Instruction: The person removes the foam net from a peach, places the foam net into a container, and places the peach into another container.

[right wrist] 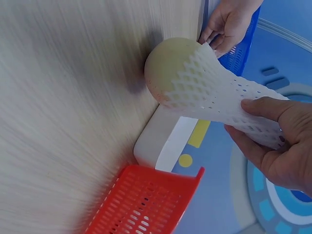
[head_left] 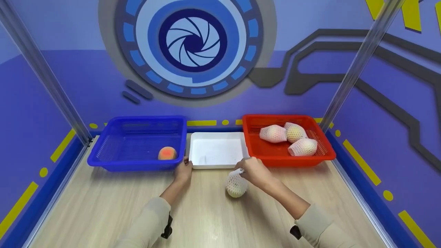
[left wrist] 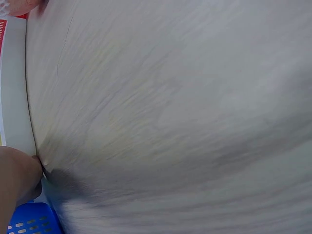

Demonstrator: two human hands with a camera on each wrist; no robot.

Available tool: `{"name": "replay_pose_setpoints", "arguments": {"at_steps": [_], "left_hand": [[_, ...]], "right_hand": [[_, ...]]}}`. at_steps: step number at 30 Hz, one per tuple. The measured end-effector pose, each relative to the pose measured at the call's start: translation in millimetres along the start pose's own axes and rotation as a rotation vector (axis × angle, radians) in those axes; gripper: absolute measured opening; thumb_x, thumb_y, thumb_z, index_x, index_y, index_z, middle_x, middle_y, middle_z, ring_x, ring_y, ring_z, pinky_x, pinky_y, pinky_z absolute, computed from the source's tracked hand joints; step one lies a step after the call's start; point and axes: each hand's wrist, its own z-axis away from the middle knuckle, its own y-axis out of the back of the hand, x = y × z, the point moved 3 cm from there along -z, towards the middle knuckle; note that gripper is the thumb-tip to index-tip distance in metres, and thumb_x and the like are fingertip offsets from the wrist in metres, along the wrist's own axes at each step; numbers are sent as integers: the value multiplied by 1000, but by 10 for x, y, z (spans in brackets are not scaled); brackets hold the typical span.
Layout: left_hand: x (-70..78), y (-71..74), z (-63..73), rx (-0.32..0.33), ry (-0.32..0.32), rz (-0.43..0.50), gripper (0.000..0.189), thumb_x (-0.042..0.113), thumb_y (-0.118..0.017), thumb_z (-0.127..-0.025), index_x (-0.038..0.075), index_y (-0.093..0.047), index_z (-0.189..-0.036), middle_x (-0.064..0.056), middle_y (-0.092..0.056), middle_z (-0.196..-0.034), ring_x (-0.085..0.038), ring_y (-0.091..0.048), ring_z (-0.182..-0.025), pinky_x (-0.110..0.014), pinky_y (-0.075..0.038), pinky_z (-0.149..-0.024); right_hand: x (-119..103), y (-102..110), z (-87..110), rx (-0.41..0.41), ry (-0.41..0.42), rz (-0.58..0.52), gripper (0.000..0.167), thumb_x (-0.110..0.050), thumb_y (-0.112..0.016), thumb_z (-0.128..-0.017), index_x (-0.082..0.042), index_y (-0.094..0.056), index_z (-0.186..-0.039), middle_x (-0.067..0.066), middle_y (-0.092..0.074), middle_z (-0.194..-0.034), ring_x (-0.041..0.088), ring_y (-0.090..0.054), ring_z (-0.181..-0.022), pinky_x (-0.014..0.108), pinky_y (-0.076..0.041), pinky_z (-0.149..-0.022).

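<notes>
My right hand (head_left: 255,169) pinches the gathered end of a white foam fruit net (right wrist: 229,97) between thumb and fingers. Inside its other end sits a round, pale yellow-green fruit (right wrist: 171,63) with a pinkish blush, bare at the bottom and low over the table. My left hand (head_left: 183,171) grips the front left corner of a white tray (head_left: 213,166), its fingers curled there beside the blue basket (head_left: 137,166). An orange-pink, peach-like fruit (head_left: 167,153) without a net lies in that basket's front right corner.
To the right of the tray stands a red basket (head_left: 293,161) with three netted fruits (head_left: 273,133) in it. Both baskets and the tray line the back wall. Metal posts (head_left: 358,69) rise at the back corners of the wooden table (head_left: 206,213).
</notes>
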Motion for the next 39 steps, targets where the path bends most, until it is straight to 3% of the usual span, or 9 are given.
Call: {"name": "replay_pose_setpoints", "arguments": {"at_steps": [7,15,31,39], "left_hand": [[-4,1,-2,12,-13,27,32,1,-51,-101,-13,-55,-130,-29,-60,-125,-39,-58,-121,-47,-48,-104],[0,6,-10,13,-35,25,32,1,-51,-101,-13,-56,-129,-29,-60,-125,-40,-58,-121,-49,-48,-104],[-16,14,-2,11,-50,7,32,1,-52,-101,-13,-56,-129,-30,-61,-126,-42,-58,-122,-49,-48,-104],[-44,-4,-16,11,-64,-4,33,3,-50,-100,-13,-57,-128,-28,-63,-120,-39,-61,-115,-47,-52,-98]], "right_hand": [[44,39,-80,60,-39,-5,24,4,-82,-80,-9,-81,-100,7,-77,-99,24,-72,-94,40,-61,-84],[107,105,-94,182,-10,2,28,14,-78,-76,-5,-80,-96,9,-76,-96,27,-72,-91,42,-61,-81],[120,157,-120,226,-13,-16,26,11,-79,-78,-5,-80,-98,10,-76,-98,26,-72,-89,40,-62,-78],[101,263,-193,262,54,21,24,9,-76,-79,-5,-79,-98,10,-76,-97,25,-73,-90,39,-61,-80]]}}
